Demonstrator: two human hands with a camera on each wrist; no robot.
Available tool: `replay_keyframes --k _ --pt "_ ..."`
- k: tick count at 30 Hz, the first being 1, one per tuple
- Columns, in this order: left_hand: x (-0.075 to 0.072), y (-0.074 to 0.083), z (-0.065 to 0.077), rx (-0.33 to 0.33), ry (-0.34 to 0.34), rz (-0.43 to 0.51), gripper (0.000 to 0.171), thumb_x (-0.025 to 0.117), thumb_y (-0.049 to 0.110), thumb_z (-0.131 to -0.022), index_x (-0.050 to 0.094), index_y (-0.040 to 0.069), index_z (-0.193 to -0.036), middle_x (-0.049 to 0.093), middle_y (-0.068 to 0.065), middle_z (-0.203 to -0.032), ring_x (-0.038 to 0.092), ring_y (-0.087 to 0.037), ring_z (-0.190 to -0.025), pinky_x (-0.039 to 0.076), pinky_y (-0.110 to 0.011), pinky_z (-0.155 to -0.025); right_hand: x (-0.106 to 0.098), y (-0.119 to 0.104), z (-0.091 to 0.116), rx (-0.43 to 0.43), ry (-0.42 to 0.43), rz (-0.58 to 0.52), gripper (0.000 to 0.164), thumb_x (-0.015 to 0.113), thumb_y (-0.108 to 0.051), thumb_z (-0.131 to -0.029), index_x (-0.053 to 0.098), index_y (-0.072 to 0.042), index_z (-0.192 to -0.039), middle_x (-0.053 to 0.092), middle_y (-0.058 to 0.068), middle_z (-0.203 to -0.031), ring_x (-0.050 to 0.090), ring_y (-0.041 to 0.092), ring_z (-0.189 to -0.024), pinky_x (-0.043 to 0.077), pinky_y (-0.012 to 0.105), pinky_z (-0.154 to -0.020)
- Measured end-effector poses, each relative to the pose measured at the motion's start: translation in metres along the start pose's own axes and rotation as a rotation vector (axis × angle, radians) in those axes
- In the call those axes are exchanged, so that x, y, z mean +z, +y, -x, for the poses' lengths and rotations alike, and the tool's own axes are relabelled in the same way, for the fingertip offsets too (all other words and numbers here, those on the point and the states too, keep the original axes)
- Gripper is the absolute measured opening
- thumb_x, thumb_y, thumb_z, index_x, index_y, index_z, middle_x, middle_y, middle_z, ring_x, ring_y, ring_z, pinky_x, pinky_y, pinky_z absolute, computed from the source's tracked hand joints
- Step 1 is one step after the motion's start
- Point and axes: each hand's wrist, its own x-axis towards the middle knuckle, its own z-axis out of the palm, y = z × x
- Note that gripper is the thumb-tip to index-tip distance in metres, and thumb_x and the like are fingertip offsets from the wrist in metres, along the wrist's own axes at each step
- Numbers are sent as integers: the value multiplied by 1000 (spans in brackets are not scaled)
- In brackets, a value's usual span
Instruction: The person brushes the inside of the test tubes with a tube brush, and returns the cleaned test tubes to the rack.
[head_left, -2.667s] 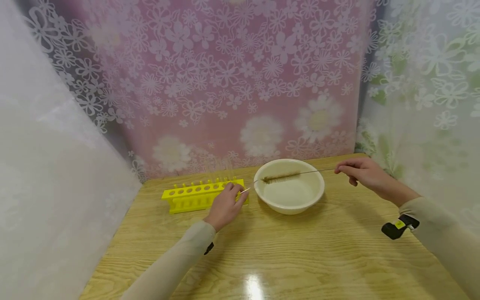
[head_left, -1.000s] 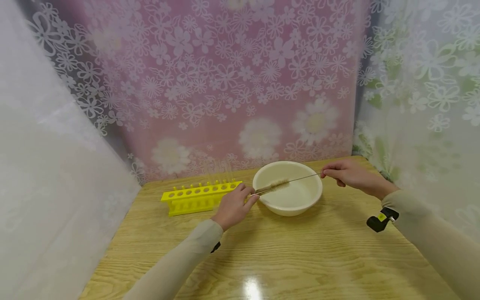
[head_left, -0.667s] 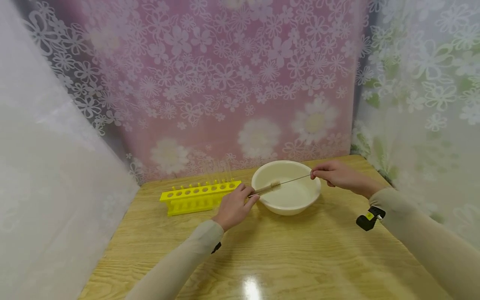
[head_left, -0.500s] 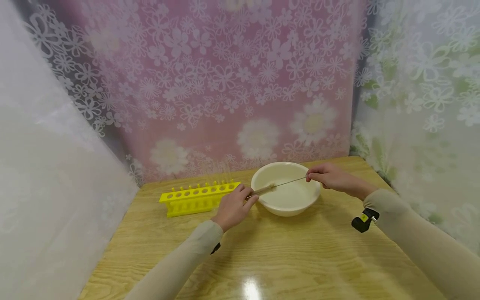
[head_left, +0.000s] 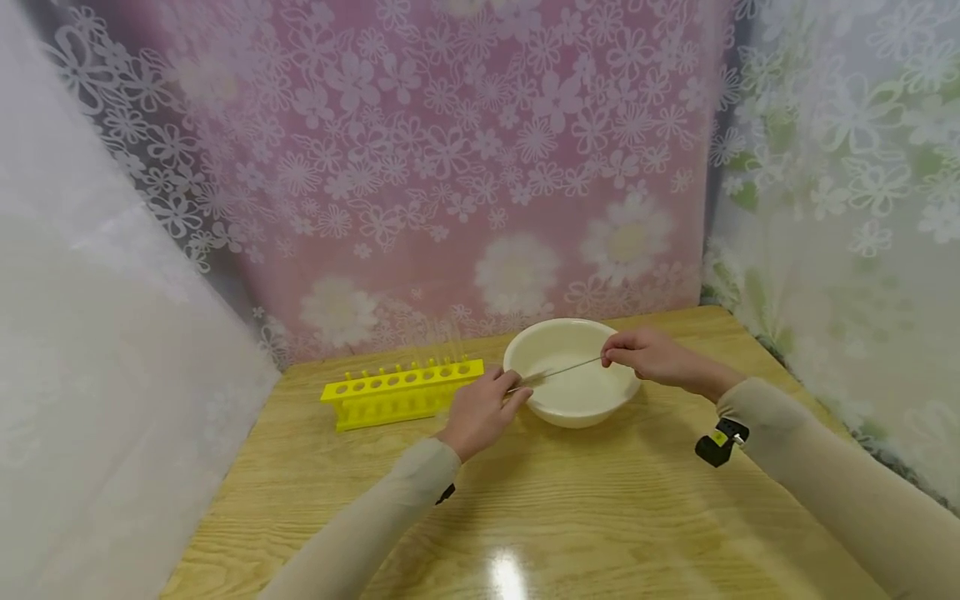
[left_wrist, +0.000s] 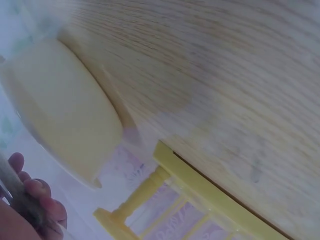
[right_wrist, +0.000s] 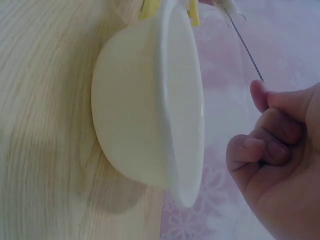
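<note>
My left hand (head_left: 480, 412) grips a clear glass test tube (left_wrist: 9, 177) near the left rim of the cream bowl (head_left: 573, 414). Inside the tube, dark bristles show in the left wrist view; they belong to a test tube brush. Its thin twisted-wire handle (head_left: 570, 367) runs over the bowl to my right hand (head_left: 648, 357), where thumb and index finger pinch the end. In the right wrist view the wire (right_wrist: 243, 45) slants up towards the tube, and the other right-hand fingers are curled. Pale bristles still poke out at the tube's mouth.
A yellow test tube rack (head_left: 401, 386) stands left of the bowl, beside my left hand. Several clear test tubes (head_left: 450, 337) rise behind it. All stand on a wood-grain table (head_left: 585, 517), with flowered curtains (head_left: 487, 167) close behind and on both sides.
My right hand has moved left towards my left hand, sliding the brush from outside into the test tube. Its bristles, fully exposed earlier, are now mostly inside. The left hand has shifted slightly right.
</note>
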Motion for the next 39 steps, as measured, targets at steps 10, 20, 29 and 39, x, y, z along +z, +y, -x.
replay_keyframes --k 10,20,29,39 --pt "0 10 -2 17 37 -72 39 35 56 -107 64 30 -107 50 8 -87 41 -7 -57 35 -22 -49 22 -6 -14 -157 52 113 26 45 -12 -109 66 1 -106 65 13 -109 58 35 -105 46 45 -88" --pt "0 17 -5 -7 39 -73 37 37 55 -107 62 28 -103 48 8 -84 42 -7 -54 36 -22 -47 41 -24 -22 -205 46 176 22 46 -11 -108 66 -1 -104 67 14 -103 58 31 -93 46 43 -83" --pt "-3 20 1 -23 33 -82 38 37 56 -106 62 27 -103 47 7 -84 40 -8 -52 36 -22 -46 53 -24 -23 -170 14 85 23 41 -16 -110 42 -2 -129 62 16 -98 54 25 -78 42 38 -72" --pt "-11 18 -4 -50 84 -66 38 39 57 -105 64 28 -102 51 8 -84 46 -7 -56 39 -24 -50 53 -26 -24 -273 99 143 12 53 -14 -106 48 -6 -113 49 2 -74 42 12 -61 39 30 -58"
